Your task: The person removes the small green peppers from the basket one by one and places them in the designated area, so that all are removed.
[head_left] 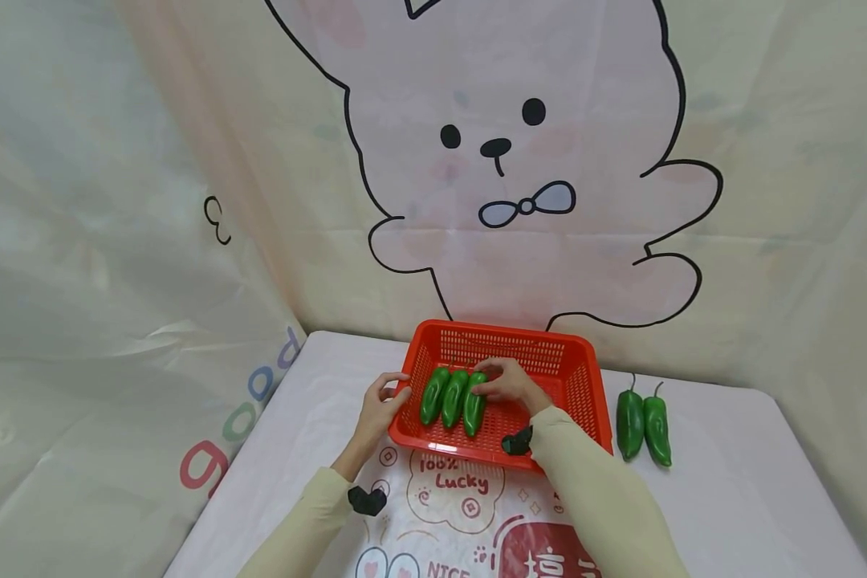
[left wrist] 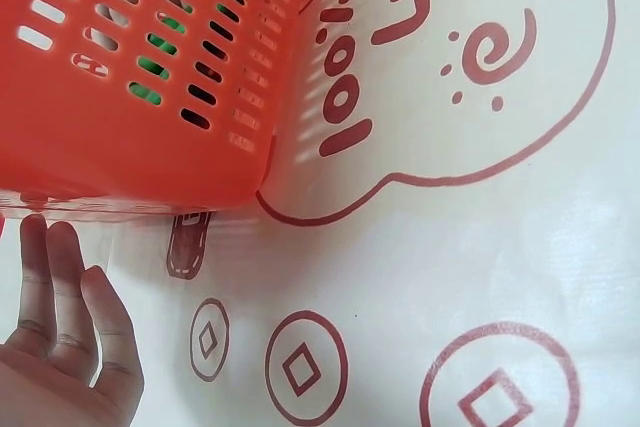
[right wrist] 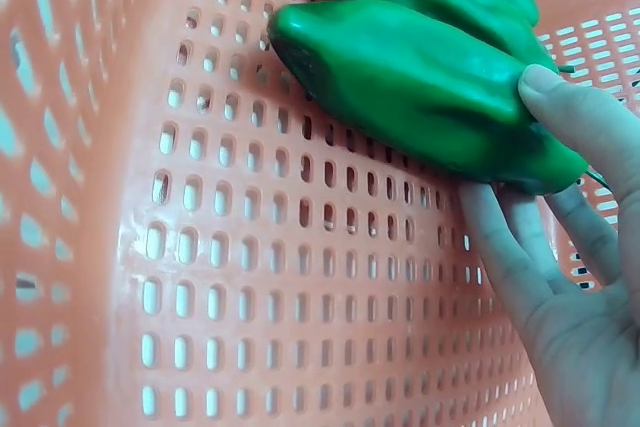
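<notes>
My right hand (head_left: pixel 509 382) pinches the stem end of a green chili pepper (right wrist: pixel 420 97) inside a red plastic basket (head_left: pixel 559 335). In the right wrist view the thumb lies on top of the pepper and the fingers pass beneath it. Left of it, a second green pepper (head_left: pixel 453 399) and a third green pepper (head_left: pixel 434 396) lie side by side in the basket's left half. My left hand (head_left: pixel 376 411) is at the basket's left rim, its fingertips right at the outer wall, as the left wrist view shows, with fingers fairly straight.
Two more green peppers, one darker (head_left: pixel 630 425) and one brighter (head_left: pixel 657 431), lie on the white table to the right of the basket. A printed tablecloth (head_left: pixel 455 506) lies in front. A curtain with a cartoon animal (head_left: pixel 506 265) hangs behind.
</notes>
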{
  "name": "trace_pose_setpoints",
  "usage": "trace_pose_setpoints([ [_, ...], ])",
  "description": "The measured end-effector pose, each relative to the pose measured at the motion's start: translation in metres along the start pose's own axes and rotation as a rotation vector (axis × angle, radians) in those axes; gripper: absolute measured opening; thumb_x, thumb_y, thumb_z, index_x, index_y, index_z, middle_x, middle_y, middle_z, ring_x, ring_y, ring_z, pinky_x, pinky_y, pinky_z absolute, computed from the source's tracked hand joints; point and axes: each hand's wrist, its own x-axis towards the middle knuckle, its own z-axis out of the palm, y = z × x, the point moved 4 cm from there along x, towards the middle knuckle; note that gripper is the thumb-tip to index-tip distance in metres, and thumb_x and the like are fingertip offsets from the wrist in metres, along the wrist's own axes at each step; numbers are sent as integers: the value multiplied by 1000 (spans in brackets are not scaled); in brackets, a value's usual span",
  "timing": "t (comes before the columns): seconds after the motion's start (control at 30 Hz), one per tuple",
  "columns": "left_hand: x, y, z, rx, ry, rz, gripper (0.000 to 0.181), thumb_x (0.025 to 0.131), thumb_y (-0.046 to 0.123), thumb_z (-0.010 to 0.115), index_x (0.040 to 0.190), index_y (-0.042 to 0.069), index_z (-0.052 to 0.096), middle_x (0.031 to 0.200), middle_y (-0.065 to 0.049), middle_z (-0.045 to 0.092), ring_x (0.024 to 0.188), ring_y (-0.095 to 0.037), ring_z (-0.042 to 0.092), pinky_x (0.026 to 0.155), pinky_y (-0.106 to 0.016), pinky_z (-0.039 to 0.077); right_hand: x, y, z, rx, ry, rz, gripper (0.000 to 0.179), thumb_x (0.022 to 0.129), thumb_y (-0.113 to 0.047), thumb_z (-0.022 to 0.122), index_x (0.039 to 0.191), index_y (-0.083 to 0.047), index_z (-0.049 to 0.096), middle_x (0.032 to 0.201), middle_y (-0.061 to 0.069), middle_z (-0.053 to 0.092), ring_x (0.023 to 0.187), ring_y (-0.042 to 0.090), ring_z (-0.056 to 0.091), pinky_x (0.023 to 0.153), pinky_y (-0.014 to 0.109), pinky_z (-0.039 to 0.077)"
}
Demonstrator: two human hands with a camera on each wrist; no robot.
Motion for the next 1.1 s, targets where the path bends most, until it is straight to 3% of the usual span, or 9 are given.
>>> trace_pose_setpoints([
  [0.27,1,-2,-1,-1,3,-10,34,100,6,64,131,-6,56,99,-17,56,97,-58,56,85,-65,52,-4,-13,-1,26,-48,0,48,87,0,79,131,8,61,127,24,57,103,32,64,86,51,57],
  [0.47,1,-4,-2,-1,6,0,34,100,6,65,131,-6,57,98,-16,57,97,-60,56,83,-64,53,-2,-30,-3,8,-117,-47,44,89,-2,78,130,7,61,124,23,57,102,30,63,86,49,58],
  [0.87,1,-4,-2,-13,0,-4,35,99,5,65,130,-8,57,94,-17,56,93,-59,58,80,-63,56,-5,-50,-15,246,-184,-78,53,95,-3,72,142,7,50,123,22,53,101,27,64,94,48,54],
  [1.1,1,-5,-1,-16,-4,-5,37,99,6,66,131,-9,55,95,-16,56,90,-60,60,82,-65,53,-13,-61,-18,329,-184,-47,53,97,-4,70,144,5,47,126,19,57,103,31,65,97,66,45],
])
